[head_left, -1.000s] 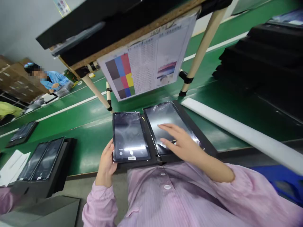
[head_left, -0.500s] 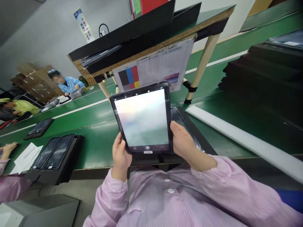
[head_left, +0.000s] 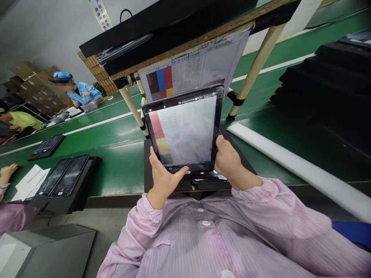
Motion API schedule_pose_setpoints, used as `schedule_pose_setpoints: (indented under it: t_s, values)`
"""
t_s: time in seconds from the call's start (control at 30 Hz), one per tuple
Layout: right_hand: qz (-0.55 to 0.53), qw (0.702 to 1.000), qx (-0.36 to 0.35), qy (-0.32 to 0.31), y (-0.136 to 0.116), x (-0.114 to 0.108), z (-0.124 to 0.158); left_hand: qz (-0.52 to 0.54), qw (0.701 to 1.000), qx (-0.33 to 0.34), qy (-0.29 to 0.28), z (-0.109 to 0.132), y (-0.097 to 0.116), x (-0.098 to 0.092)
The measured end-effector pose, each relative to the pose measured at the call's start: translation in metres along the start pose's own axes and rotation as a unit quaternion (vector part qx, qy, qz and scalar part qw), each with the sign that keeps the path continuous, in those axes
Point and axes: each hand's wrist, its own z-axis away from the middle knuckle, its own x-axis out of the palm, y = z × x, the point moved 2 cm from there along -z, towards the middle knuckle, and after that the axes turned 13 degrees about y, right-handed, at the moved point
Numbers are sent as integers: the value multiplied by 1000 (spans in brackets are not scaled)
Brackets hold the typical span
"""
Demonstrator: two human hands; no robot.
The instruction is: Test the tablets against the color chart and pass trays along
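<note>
Head view. Tablet (head_left: 185, 131): one, black-bezelled, screen lit with coloured blocks at left; raised and tilted above a black tray (head_left: 150, 170), before a printed colour chart (head_left: 188, 71). Left hand (head_left: 164, 175): gripping the tablet's lower left corner, thumb on the bottom edge. Right hand (head_left: 228, 160): gripping its right edge. White bar (head_left: 284, 162): on green bench (head_left: 118, 173), right of the tray.

Soft glare lightens the green bench (head_left: 118, 173), while the tablet screen (head_left: 187, 133) looks pale and blurred.
</note>
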Motion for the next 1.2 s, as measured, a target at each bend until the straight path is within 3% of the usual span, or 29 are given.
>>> schedule_pose_setpoints:
  t_s: [0.3,0.43,0.5,0.63,0.7,0.8,0.97,1.1,1.2]
  values:
    - [-18,999,-40,-11,2,0,-5,6,1000,-6,9,2,-4,2]
    - [10,996,-79,-34,4,-3,-4,146,988,-44,-11,0,-14,1]
    - [28,993,-100,-53,4,-5,-3,268,954,-131,-20,-2,-22,-2]
    - [58,976,-187,-92,-20,-9,7,434,832,-344,-28,-6,-27,-8]
    - [78,954,-255,-139,-40,-7,12,460,794,-396,-23,-7,-24,-11]
    - [118,911,-338,-206,-67,-2,15,473,766,-435,-23,-7,-18,-14]
    - [208,849,-444,-198,-79,0,9,473,752,-459,-23,0,-18,-15]
    - [257,843,-438,-179,-67,0,5,459,759,-463,-12,8,-19,-20]
    - [282,848,-395,-215,-53,-1,1,433,765,-477,14,8,-21,-32]
